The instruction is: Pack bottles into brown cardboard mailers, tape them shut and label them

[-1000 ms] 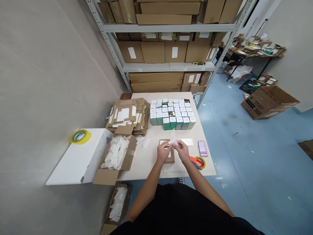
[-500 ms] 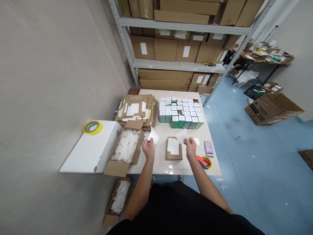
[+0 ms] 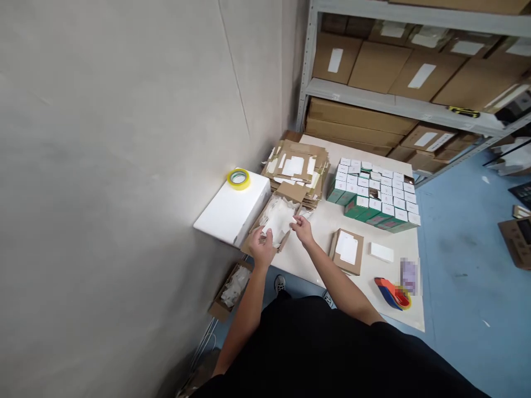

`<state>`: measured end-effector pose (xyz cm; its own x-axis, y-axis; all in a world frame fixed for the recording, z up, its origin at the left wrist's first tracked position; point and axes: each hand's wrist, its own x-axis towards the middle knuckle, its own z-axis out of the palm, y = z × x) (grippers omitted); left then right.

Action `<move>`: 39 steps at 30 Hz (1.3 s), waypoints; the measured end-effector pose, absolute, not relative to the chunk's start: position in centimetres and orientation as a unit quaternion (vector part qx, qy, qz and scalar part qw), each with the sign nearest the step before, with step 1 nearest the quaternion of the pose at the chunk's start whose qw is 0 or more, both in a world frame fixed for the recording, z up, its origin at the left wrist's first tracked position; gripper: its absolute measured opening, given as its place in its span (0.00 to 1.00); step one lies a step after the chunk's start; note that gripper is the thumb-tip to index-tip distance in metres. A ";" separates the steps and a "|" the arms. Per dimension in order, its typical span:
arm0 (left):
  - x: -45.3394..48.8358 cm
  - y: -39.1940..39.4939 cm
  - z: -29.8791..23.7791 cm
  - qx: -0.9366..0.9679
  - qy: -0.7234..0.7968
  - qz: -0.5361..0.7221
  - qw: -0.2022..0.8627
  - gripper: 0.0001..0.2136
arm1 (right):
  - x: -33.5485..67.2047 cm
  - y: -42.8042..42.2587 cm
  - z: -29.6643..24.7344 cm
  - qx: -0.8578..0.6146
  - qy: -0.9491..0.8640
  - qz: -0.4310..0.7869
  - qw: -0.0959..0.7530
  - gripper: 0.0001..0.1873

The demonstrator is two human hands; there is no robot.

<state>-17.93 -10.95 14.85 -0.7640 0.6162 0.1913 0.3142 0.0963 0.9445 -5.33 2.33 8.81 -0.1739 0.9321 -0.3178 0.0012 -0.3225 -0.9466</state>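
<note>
A: Leftmost?
B: Yellow tape roll (image 3: 238, 179), flat on a white block (image 3: 232, 210). A bump could shed it.
A: Left hand (image 3: 263, 249)?
B: Over the open carton's (image 3: 292, 192) near end. Thumb raised, fingers curled; cannot tell whether they pinch paper.
A: Paper?
B: White paper slips (image 3: 279, 213), heaped inside the carton (loose, light stuff). Could stick to fingers or spill over the side if stirred, I judge.
A: Right hand (image 3: 301, 228)?
B: Carton's right edge. Thumb and forefinger close together beside white paper; pinch unconfirmed.
A: Further right?
B: Labelled box (image 3: 347, 251) on the table (image 3: 319, 222), near the right forearm. A wide elbow swing could shove it.
</note>
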 end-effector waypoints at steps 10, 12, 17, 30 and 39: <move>-20.0 -10.5 12.2 0.424 0.680 0.584 0.128 0.06 | -6.4 -1.8 12.3 -0.487 -0.474 0.654 0.332 0.21; -18.8 -9.4 11.7 0.481 0.660 0.558 0.151 0.05 | -5.3 -3.0 13.5 -0.465 -0.462 0.669 0.351 0.24; -14.8 -6.1 11.8 0.571 0.581 0.524 0.249 0.06 | -1.5 -3.5 14.7 -0.543 -0.380 0.617 0.424 0.18; -3.4 -1.6 8.0 0.420 0.524 0.463 0.579 0.20 | 12.0 -5.2 11.2 -0.612 -0.202 0.551 0.530 0.12; 3.1 -1.9 5.1 0.481 0.587 0.413 0.504 0.10 | 17.8 -6.1 6.3 -0.658 -0.204 0.533 0.491 0.21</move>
